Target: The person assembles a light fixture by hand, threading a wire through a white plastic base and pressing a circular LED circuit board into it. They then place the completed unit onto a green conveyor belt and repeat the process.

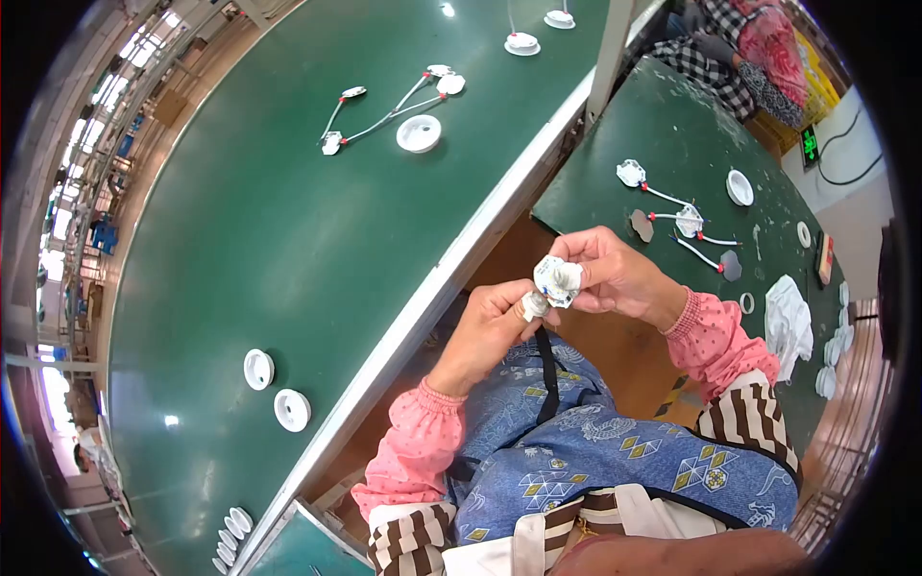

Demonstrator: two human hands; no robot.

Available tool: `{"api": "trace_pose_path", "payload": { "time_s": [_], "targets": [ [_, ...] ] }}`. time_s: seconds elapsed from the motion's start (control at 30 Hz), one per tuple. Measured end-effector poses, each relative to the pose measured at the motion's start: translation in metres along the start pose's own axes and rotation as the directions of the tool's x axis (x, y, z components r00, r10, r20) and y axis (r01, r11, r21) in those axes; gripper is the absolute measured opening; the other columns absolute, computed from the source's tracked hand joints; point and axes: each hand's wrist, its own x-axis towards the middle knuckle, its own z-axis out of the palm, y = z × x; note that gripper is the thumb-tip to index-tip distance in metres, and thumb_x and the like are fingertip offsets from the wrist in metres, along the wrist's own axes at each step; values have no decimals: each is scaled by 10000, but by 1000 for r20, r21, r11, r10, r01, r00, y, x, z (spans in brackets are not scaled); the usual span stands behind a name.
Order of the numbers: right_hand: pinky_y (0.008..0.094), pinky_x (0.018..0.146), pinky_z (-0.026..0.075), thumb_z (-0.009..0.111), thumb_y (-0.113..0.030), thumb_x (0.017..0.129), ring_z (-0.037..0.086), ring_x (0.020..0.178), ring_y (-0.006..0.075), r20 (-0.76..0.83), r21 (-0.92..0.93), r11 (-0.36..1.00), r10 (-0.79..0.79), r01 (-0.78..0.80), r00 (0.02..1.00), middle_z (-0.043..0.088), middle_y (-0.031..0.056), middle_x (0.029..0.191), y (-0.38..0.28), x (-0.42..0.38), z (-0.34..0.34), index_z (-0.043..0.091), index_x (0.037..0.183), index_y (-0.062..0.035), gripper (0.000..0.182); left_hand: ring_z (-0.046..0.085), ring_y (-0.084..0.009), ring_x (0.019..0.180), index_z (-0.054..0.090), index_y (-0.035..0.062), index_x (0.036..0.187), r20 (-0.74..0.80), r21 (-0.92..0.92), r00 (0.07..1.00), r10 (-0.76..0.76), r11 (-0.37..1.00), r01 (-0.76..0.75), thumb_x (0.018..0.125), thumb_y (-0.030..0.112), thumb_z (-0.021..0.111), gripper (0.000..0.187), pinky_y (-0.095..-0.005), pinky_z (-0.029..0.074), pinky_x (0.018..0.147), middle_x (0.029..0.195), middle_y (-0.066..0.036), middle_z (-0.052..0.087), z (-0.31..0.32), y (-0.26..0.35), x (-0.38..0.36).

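Both hands meet above the lap, beside the white rail of the green belt. My right hand [615, 276] pinches a small white flower-shaped board [557, 280] between thumb and fingers. Just left of it and lower, my left hand [497, 326] is closed, with white wrapping on its thumb; what it grips at the fingertips is too small to make out. The fingertips of both hands are close together near the board's lower edge. On the table to the right lie similar white boards [689, 221] with grey wires and red connectors.
The green belt [288, 221] holds white round housings [292, 410], [419, 133] and wired boards [332, 143]. On the right table [615, 125] are a white housing [740, 187], a white cloth [788, 322] and rings. Another person [740, 58] sits at the upper right.
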Motion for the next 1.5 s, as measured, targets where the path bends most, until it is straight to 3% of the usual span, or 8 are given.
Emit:
{"api": "trace_pose_path", "payload": {
  "time_s": [0.2,0.43,0.77,0.87,0.93,1.03,1.33,1.5],
  "targets": [
    [206,403,308,661,-98,937,447,493,68,16,109,993,-58,56,998,656,113,852,-2,3,-2,627,1031,42,172,619,-111,723,682,-2,1043,-172,620,928,331,768,-159,958,103,664,136,-268,495,662,843,-32,658,-13,-20,-34],
    [201,404,322,684,-86,917,490,519,83,41,167,984,-68,60,997,663,126,883,4,9,-6,625,1040,30,179,649,-289,667,663,-2,1014,-180,918,802,569,390,-70,863,-74,609,176,-346,507,617,821,-147,630,-10,-26,-49],
    [181,399,345,680,-72,856,449,491,51,47,191,980,44,-52,998,611,75,856,17,12,3,594,1011,40,210,656,-279,750,649,22,1085,-48,914,854,518,367,-171,766,-96,602,343,-378,511,622,846,-133,617,-6,-36,-103],
    [191,395,339,636,-6,858,449,501,79,76,260,966,-18,-2,997,568,75,919,35,28,-4,552,1076,28,236,660,-301,845,642,23,1133,-270,955,735,622,271,122,782,-73,605,366,-390,521,682,928,-131,654,-28,-30,-138],
    [196,394,342,640,0,865,469,517,93,19,246,968,-45,40,999,554,85,945,27,32,-2,546,1098,29,253,631,-370,996,630,25,1204,-447,890,554,703,284,357,795,-9,680,413,-433,485,918,1131,-144,679,-53,-18,-180],
    [199,392,345,675,-28,893,482,523,102,52,278,958,-81,63,995,585,111,995,29,40,-5,553,1141,36,283,493,-396,1270,465,17,1447,-693,589,321,646,250,768,740,115,800,789,-456,406,1049,1347,-247,532,-82,-5,-250],
    [214,428,317,621,-23,926,448,509,93,13,201,974,-107,103,994,655,106,931,39,59,35,581,1170,23,252,593,-358,985,528,-6,1342,-745,531,178,643,410,742,658,377,873,856,-455,478,865,1092,-164,557,-131,-49,-198],
    [208,480,332,627,-59,957,467,544,79,38,192,961,-211,200,977,660,100,916,39,72,53,587,1129,19,193,584,-332,957,486,-2,1411,-807,575,359,470,486,658,658,360,863,916,-423,467,851,1111,-151,548,-95,-35,-154]
  ]
}}
